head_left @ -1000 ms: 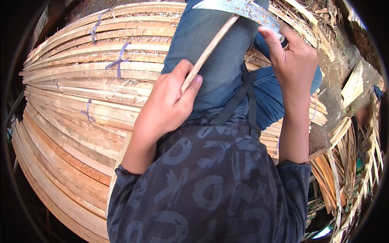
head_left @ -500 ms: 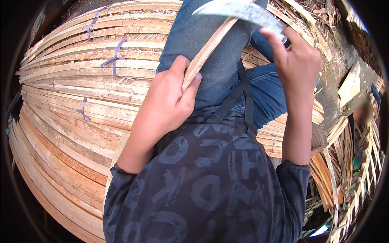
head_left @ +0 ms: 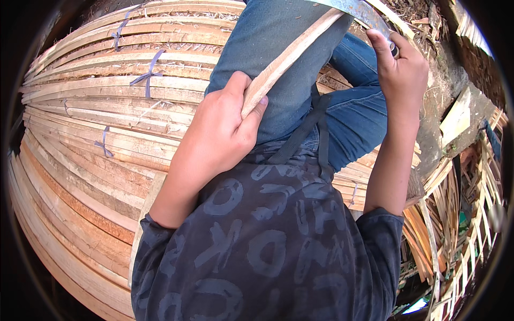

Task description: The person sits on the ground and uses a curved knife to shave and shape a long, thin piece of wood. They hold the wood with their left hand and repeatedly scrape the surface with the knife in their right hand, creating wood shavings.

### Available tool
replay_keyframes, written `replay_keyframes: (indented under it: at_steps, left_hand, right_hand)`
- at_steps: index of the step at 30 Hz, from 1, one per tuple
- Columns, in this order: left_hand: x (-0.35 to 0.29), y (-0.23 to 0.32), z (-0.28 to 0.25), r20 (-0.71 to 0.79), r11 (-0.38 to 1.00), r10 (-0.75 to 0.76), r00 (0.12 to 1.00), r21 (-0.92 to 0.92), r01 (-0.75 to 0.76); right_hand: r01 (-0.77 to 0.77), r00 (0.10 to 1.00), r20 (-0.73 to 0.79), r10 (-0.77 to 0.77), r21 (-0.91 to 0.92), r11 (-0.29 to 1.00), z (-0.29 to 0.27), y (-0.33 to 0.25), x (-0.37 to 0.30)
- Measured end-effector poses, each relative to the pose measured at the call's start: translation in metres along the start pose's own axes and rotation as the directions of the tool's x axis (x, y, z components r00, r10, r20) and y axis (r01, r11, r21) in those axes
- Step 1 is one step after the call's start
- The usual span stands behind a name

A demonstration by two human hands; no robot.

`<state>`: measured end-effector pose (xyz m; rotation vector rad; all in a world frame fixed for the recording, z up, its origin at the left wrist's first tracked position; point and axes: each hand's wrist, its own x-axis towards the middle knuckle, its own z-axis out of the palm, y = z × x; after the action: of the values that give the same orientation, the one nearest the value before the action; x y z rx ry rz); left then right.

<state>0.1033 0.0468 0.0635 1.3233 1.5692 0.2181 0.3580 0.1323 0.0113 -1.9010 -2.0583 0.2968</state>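
Note:
My left hand (head_left: 214, 128) is wrapped round the near end of a pale wooden stick (head_left: 292, 59). The stick slants up and to the right across my jeans-clad thigh. My right hand (head_left: 404, 72) grips a sickle (head_left: 365, 15) by its handle, mostly hidden in the fingers, with the thumb up against the base of the blade. This broad, curved metal blade lies across the far end of the stick, and its tip runs out of the picture at the top.
Long wooden strips (head_left: 96, 176) are spread at my left, some tied with purple ties (head_left: 148, 74). To the right, a loose flat piece of wood (head_left: 456, 117) lies on the ground. Thin split slats (head_left: 423, 235) and a woven lattice (head_left: 476, 257) fill the lower right.
My right hand has shifted right, carrying the sickle blade up toward the stick's far end. The stick leans further right; my left hand keeps its grip.

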Motion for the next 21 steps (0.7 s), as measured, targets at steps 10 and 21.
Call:
replay_keyframes:
  at_steps: [10, 21]
  left_hand:
    - [-0.012, -0.007, 0.001, -0.039, 1.000, -0.009, 0.999, -0.014, 0.009]
    - [-0.014, -0.006, -0.008, -0.065, 0.999, -0.010, 0.998, 0.039, 0.013]
  right_hand:
    - [-0.149, 0.943, 0.333, 0.011, 0.392, 0.908, -0.014, -0.053, -0.072]
    - [0.117, 0.976, 0.138, -0.170, 0.325, 0.938, -0.012, -0.019, -0.054]
